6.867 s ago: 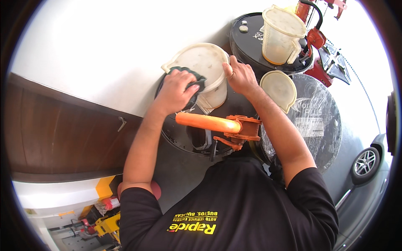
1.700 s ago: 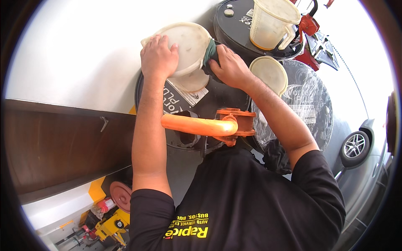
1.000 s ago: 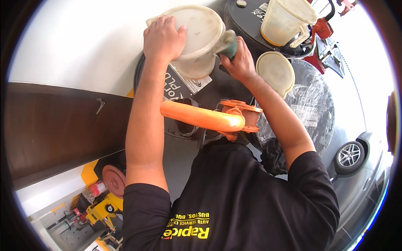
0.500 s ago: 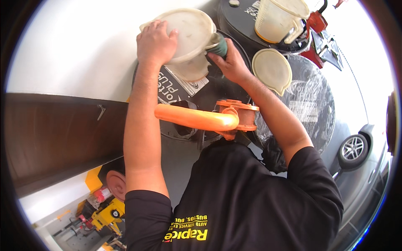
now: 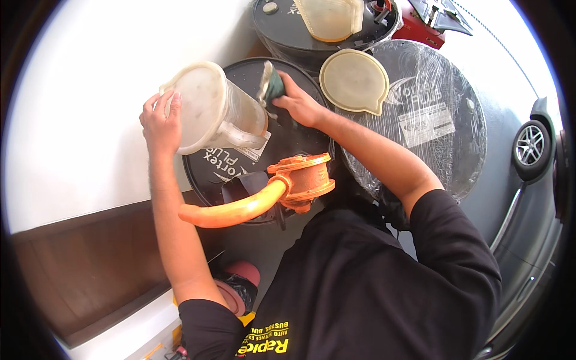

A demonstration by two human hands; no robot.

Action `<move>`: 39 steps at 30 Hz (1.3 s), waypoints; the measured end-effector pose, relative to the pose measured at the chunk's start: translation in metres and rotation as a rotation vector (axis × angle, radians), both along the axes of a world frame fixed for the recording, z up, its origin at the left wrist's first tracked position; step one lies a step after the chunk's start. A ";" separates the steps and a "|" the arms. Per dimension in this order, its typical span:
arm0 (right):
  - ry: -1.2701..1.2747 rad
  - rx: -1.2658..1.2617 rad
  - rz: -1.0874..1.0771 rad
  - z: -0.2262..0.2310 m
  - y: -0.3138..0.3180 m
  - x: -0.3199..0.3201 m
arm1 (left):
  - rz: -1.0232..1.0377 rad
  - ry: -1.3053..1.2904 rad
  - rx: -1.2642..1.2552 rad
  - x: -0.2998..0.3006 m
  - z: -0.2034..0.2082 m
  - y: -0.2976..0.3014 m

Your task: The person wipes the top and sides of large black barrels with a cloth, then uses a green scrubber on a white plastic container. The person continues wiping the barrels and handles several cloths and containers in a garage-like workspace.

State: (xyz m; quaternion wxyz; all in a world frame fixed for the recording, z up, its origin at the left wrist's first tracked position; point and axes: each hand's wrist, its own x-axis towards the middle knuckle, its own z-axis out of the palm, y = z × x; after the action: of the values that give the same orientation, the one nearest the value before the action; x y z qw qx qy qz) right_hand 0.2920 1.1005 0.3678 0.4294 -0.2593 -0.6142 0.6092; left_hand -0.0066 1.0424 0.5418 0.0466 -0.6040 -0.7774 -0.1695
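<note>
My left hand (image 5: 161, 125) grips the lid edge of a translucent plastic measuring jug (image 5: 243, 111). Its round, pale lid (image 5: 195, 107) faces up toward me, and its handle points to the lower right. The jug is over a black drum (image 5: 300, 141) beside the white wall. To the right of the jug, my right hand (image 5: 298, 99) is closed around a crumpled dark green cloth (image 5: 273, 87) with a whitish edge. The cloth is a little apart from the jug's side.
An orange rotary hand pump (image 5: 303, 180) rises between me and the drum. To the right, a spouted pale lid (image 5: 354, 81) lies on a plastic-wrapped drum (image 5: 462, 114). Another jug (image 5: 333, 21) stands on the far drum (image 5: 282, 42). A dark car (image 5: 522, 240) is at the far right.
The jug and my left hand have shifted left and down in view, showing more of the jug's side. My right hand has drawn the cloth away from it. The whole view has shifted too.
</note>
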 end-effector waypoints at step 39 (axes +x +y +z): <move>0.258 -0.082 0.080 0.087 -0.010 0.056 | -0.257 -0.038 0.202 0.021 0.097 -0.017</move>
State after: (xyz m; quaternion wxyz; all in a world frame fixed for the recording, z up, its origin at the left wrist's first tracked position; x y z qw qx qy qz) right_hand 0.3482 1.0907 0.4547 0.4692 -0.1715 -0.5382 0.6788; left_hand 0.0140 1.0251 0.6392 0.0704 -0.6874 -0.6735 -0.2625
